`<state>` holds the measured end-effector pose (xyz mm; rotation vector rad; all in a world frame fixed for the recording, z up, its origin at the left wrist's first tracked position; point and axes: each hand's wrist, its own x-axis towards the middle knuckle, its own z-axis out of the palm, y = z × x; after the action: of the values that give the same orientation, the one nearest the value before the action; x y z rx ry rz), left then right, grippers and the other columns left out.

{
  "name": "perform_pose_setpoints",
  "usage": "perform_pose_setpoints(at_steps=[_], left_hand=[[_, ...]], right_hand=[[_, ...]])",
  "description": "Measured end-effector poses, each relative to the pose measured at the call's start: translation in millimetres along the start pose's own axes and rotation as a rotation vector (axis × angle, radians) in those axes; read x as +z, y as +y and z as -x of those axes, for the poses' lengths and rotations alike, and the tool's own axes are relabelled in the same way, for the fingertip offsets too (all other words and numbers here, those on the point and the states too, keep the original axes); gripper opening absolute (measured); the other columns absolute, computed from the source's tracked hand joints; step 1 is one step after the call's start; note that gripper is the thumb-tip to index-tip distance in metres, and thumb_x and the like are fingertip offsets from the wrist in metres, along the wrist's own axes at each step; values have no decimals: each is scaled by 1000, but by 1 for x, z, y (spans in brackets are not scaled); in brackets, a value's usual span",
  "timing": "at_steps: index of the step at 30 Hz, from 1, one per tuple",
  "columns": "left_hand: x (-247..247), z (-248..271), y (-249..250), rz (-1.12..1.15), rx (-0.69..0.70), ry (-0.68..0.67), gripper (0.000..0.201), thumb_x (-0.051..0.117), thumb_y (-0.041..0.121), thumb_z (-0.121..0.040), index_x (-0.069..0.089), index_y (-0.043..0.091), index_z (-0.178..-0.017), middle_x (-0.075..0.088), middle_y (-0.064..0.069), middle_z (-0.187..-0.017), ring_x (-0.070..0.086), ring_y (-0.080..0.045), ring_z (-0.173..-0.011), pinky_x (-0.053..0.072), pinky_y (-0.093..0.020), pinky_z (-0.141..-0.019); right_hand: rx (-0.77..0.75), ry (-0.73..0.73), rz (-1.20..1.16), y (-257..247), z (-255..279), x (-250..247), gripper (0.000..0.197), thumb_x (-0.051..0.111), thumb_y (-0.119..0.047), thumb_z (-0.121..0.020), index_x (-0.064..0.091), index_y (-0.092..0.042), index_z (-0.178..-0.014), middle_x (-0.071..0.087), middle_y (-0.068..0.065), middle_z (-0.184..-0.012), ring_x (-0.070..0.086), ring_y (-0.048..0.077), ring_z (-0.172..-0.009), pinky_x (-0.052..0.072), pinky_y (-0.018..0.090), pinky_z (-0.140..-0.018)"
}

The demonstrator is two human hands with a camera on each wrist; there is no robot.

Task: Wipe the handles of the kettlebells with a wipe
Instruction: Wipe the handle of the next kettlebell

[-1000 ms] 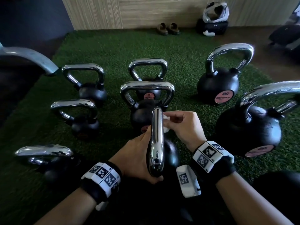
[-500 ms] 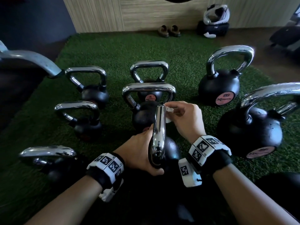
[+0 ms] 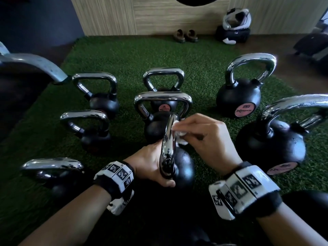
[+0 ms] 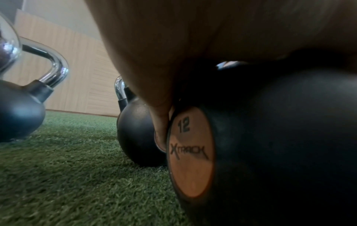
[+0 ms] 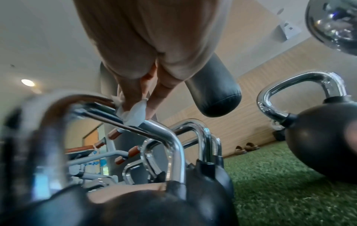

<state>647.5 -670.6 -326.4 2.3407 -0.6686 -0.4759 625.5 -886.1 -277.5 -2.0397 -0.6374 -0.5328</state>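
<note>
A black 12 kg kettlebell [image 3: 182, 167] with a chrome handle [image 3: 168, 148] stands on the green turf right in front of me, its handle seen end-on. My left hand [image 3: 150, 164] grips it at the left side, thumb under the near handle leg; in the left wrist view my palm covers the ball [image 4: 270, 137] beside its orange label [image 4: 191, 152]. My right hand [image 3: 200, 137] pinches a small white wipe [image 3: 179, 134] against the right side of the handle's top bar. The right wrist view shows the wipe [image 5: 135, 113] pressed on the bar [image 5: 154, 126].
Several other chrome-handled kettlebells stand around: one just behind [image 3: 163, 102], two large ones at the right [image 3: 273, 144] [image 3: 239, 96], three at the left [image 3: 99, 96]. A grey machine leg [image 3: 35, 63] reaches in from the left. Shoes [image 3: 185, 35] and a helmet [image 3: 236, 18] lie by the far wall.
My right hand has slid the wipe along the handle's top bar, out toward the far end and then back a little toward me. My left hand keeps its hold on the kettlebell.
</note>
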Motion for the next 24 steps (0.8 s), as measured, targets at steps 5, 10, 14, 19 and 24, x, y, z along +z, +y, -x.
perform_pose_setpoints(at_steps=[5, 10, 14, 19, 24], left_hand=[[3, -1, -5, -12, 13, -9, 109, 83, 72, -42, 54, 26, -136, 65, 9, -128, 64, -10, -120, 52, -38, -105], [2, -6, -11, 15, 20, -15, 106, 89, 69, -45, 51, 36, -139, 62, 12, -135, 60, -10, -126, 50, -41, -107], [2, -6, -10, 123, 69, 13, 98, 95, 52, -52, 48, 52, -137, 57, 10, -145, 54, -9, -136, 46, -42, -114], [3, -10, -18, 155, 34, 23, 105, 95, 61, -50, 52, 32, -141, 62, 8, -140, 57, -14, -133, 48, -48, -111], [2, -6, -20, 157, 3, 11, 79, 98, 48, -54, 59, 33, -120, 70, 13, -116, 66, -11, -116, 54, -47, -101]], right_hand=[[-32, -116, -71, -18, 1, -10, 19, 81, -9, -84, 83, -15, -102, 76, -7, -103, 72, 2, -97, 56, 20, -89], [93, -145, -103, -20, -7, -12, 22, 84, -8, -79, 84, -20, -98, 75, -12, -95, 72, 5, -86, 59, 25, -77], [172, -146, -225, -31, 3, -10, 19, 90, -12, -74, 84, -19, -90, 72, -6, -85, 70, 12, -76, 59, 31, -69], [283, -101, -347, -25, 4, -5, 21, 94, -11, -66, 83, -18, -82, 76, -2, -81, 74, 22, -77, 62, 47, -78], [391, -199, -341, -15, 22, 7, 20, 94, -8, -66, 81, -18, -77, 79, 0, -77, 76, 18, -75, 63, 38, -76]])
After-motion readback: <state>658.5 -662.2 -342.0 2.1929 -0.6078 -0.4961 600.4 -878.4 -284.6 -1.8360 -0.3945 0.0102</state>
